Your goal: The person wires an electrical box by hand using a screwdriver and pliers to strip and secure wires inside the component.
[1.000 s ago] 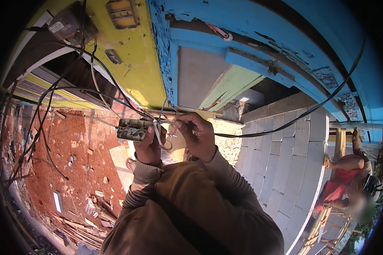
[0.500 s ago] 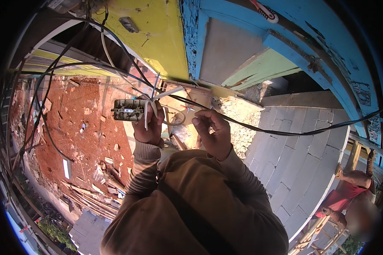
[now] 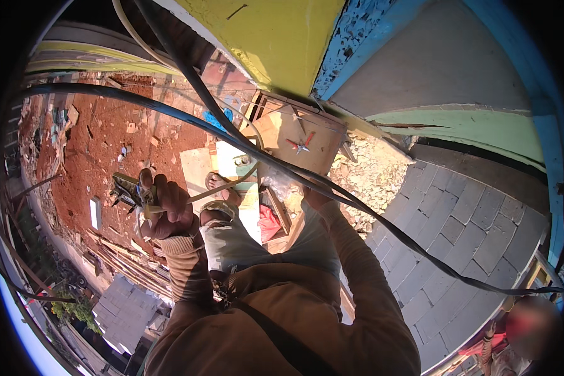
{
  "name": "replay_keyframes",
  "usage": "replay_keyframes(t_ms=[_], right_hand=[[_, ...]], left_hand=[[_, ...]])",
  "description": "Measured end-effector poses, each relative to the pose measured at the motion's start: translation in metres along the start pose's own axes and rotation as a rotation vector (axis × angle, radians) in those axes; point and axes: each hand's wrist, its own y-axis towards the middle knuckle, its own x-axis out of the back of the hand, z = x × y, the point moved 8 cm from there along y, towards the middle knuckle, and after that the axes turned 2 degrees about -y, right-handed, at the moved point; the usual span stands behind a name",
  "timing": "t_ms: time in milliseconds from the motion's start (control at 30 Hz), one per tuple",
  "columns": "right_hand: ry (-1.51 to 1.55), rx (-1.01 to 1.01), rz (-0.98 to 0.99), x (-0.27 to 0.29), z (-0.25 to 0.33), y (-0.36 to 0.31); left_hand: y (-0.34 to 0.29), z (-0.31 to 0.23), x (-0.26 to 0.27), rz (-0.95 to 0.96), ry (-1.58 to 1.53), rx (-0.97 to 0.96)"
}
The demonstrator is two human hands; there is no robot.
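My left hand [image 3: 169,208] is closed around a small open-backed electrical housing [image 3: 126,190], held out over the ground on the left. Stripped pale cable ends stick out by its fingers. From that hand a white cable [image 3: 224,186] curves to the right and then up past the black cables. My right hand [image 3: 317,198] is low near my right knee, partly behind a thick black cable [image 3: 370,216]; its fingers are hidden. Beyond it, red-handled pliers [image 3: 301,146] lie on a wooden board [image 3: 276,130].
Thick black cables cross in front of me. A yellow wall [image 3: 269,44] and blue frame stand ahead. Grey roof sheets or paving [image 3: 457,219] spread on the right, rubble [image 3: 370,169] beside them. Red soil [image 3: 100,163] with debris lies left. Another person [image 3: 514,338] is at lower right.
My left hand has moved left and down with the electrical housing, tilting it. My right hand has dropped from the cable area toward my knee. My view has shifted, bringing the black cables closer.
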Motion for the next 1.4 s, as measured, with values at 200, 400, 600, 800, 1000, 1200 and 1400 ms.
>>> replay_keyframes(t_ms=[200,400,600,800,1000,1200,1400], right_hand=[[-0.223,-0.290,0.501,-0.112,-0.074,0.081],[-0.439,-0.314,0.608,-0.171,-0.101,0.137],[-0.166,-0.205,0.316,-0.166,-0.097,0.178],[-0.305,-0.331,0.348,-0.215,-0.202,0.191],[-0.462,-0.489,0.478,-0.324,-0.240,0.192],[-0.575,-0.309,0.174,-0.432,-0.260,0.219],[-0.799,-0.102,0.173,-0.447,-0.259,0.223]], left_hand=[[-0.007,-0.041,0.086,-0.012,-0.054,-0.164],[0.029,-0.021,0.153,0.096,-0.121,-0.154],[0.039,-0.012,0.154,0.141,-0.166,-0.184],[0.058,0.010,0.199,0.189,-0.129,-0.194],[0.054,0.013,0.236,0.327,-0.234,-0.279],[0.049,0.035,0.248,0.539,-0.079,-0.068],[0.036,0.053,0.236,0.493,-0.082,-0.029]])
